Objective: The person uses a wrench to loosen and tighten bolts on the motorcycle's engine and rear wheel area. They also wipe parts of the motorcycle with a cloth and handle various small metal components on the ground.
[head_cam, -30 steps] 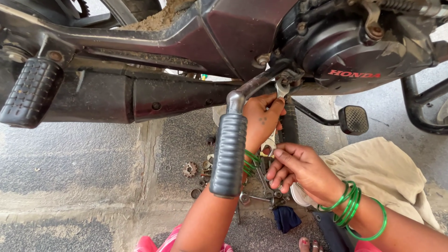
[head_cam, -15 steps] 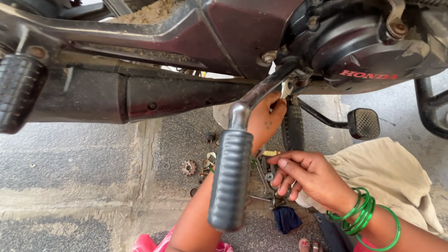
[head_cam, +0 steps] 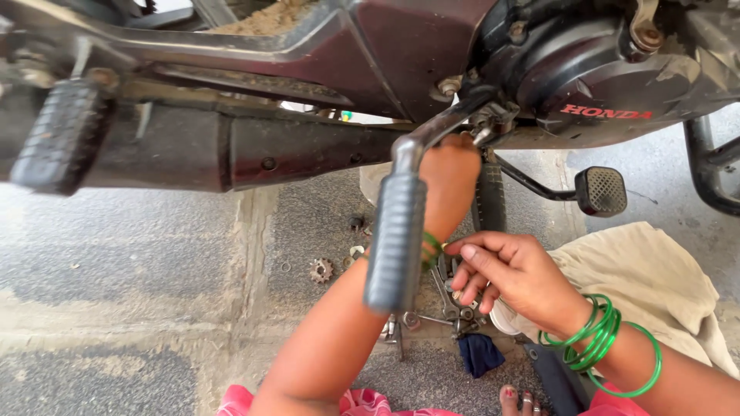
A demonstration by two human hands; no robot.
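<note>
I look under a dark maroon motorcycle (head_cam: 401,54). My left hand (head_cam: 449,177) reaches up beneath the engine case (head_cam: 609,77), close behind the kick-start lever with its ribbed grey rubber grip (head_cam: 396,240); its fingers are hidden, so what it holds cannot be told. My right hand (head_cam: 512,277), with green bangles on the wrist, hovers over a pile of metal tools and spanners (head_cam: 447,304) on the ground. Its fingers are bent and pinched together, and I cannot make out anything between them.
A small sprocket (head_cam: 321,270) and loose washers lie on the concrete. The exhaust pipe (head_cam: 231,150) runs left, with a ribbed footpeg (head_cam: 62,139) at far left. A brake pedal (head_cam: 601,191), a beige cloth (head_cam: 647,285) and a dark blue rag (head_cam: 479,353) sit right.
The view has shifted, so the kick-start lever sits more centrally. My left hand has risen closer under the engine. My right hand stays over the tools with fingers drawn together.
</note>
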